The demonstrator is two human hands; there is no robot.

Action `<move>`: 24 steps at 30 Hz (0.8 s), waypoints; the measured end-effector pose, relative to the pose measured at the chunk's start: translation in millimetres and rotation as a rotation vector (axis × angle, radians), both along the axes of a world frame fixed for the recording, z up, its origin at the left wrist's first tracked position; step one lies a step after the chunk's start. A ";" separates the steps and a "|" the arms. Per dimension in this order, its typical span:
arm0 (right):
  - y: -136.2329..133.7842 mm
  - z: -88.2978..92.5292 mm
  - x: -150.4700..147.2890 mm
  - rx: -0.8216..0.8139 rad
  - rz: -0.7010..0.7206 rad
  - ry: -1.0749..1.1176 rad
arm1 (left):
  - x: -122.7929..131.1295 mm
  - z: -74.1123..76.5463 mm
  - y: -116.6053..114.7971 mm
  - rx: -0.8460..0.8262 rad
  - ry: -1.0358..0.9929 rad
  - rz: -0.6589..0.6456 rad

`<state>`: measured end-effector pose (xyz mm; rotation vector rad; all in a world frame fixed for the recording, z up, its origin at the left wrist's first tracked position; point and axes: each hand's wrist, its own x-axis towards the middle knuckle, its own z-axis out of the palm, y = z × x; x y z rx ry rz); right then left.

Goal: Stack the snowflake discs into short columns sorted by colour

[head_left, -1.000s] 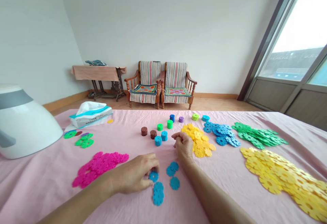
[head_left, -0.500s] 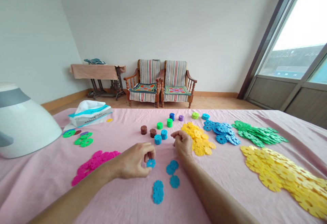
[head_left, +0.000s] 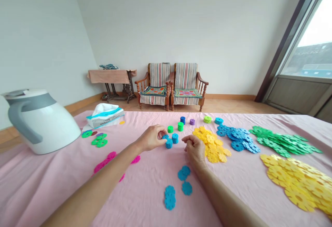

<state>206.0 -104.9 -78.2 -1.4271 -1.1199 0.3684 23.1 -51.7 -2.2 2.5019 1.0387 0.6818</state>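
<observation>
Between the fingertips of my left hand [head_left: 153, 138] is a blue flower-shaped plastic disc [head_left: 165, 136]. That hand is closed in a pinch, just beside a short stack of blue discs [head_left: 168, 144]. A second blue stack [head_left: 175, 138] stands to its right. My right hand [head_left: 195, 150] rests on the cloth with curled fingers, next to a pile of yellow discs [head_left: 211, 144]; whatever its fingers may hold is hidden. Loose blue discs [head_left: 169, 197] lie nearer me, with a few more blue discs [head_left: 184, 173] by my right wrist. My left forearm partly covers pink discs [head_left: 106, 161].
Green stacks [head_left: 180, 126], a dark blue stack [head_left: 183, 120] and a purple stack [head_left: 192, 122] stand farther back. Blue [head_left: 237, 139], green [head_left: 282, 140] and large yellow piles [head_left: 298, 182] spread right. A white kettle [head_left: 49, 123] and a tissue pack [head_left: 105, 116] stand left on the pink tablecloth [head_left: 145, 199].
My left hand has carried the blue disc forward to the blue stacks and now covers the brown stacks. My right hand stays by the yellow pile. The view has shifted left.
</observation>
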 end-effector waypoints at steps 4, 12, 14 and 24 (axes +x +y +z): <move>0.2 -0.2 -0.2 -0.005 0.008 -0.003 | 6.1 -1.1 0.7 0.005 0.029 -0.035; 1.4 -1.2 0.2 -0.029 0.008 -0.030 | 10.6 -6.0 2.1 0.074 0.097 -0.096; 1.4 -1.3 0.3 -0.028 0.010 -0.033 | 11.1 -7.4 2.5 0.082 0.111 -0.092; -0.3 1.7 -0.8 -0.012 0.001 -0.007 | 12.6 2.7 -8.2 0.105 0.108 -0.088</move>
